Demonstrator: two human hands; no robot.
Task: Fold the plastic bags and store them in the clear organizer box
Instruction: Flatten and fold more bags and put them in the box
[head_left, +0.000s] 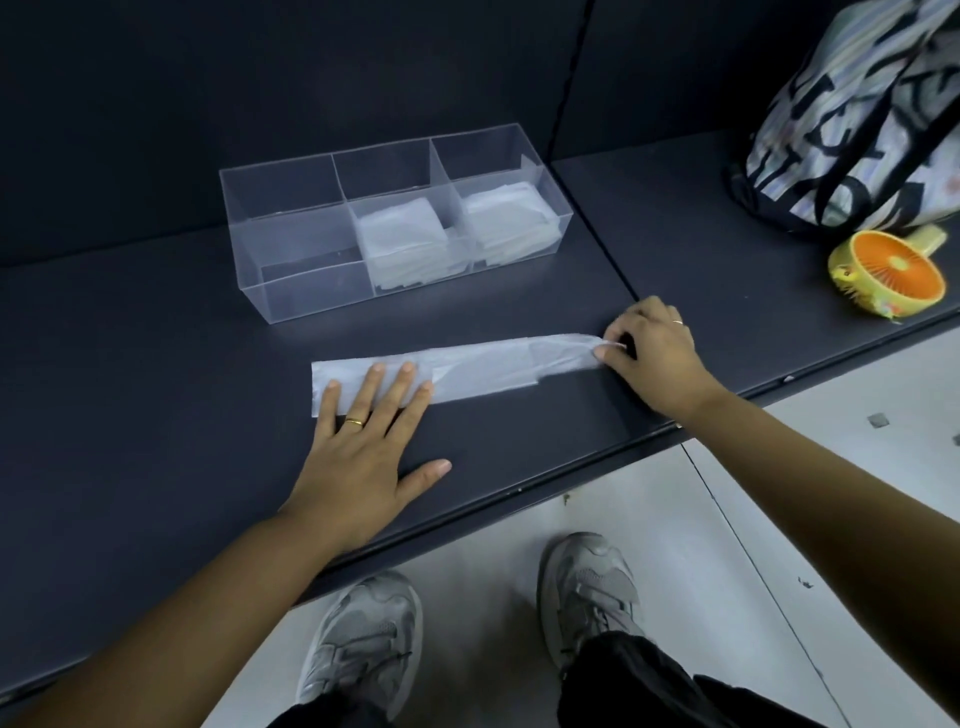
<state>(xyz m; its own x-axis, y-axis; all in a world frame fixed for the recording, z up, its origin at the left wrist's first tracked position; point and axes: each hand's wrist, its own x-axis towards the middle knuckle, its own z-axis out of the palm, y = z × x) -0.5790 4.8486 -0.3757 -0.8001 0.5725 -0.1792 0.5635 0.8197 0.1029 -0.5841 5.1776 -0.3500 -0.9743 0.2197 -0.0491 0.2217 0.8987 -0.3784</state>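
The bag (467, 370), folded into a strip, is pinned by the flat, open left hand (363, 441) while its end is pinched, seemingly for folding, by the right hand (649, 348).

Left hand (363, 447) flat (right hand (649, 345) pinching)

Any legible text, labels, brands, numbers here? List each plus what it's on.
No text can be read.
Grey fabric tote bag with black pattern: letter-like marks, warped, illegible.
Orange-yellow round fan, clear plastic organizer box, long white plastic bag: no print visible.
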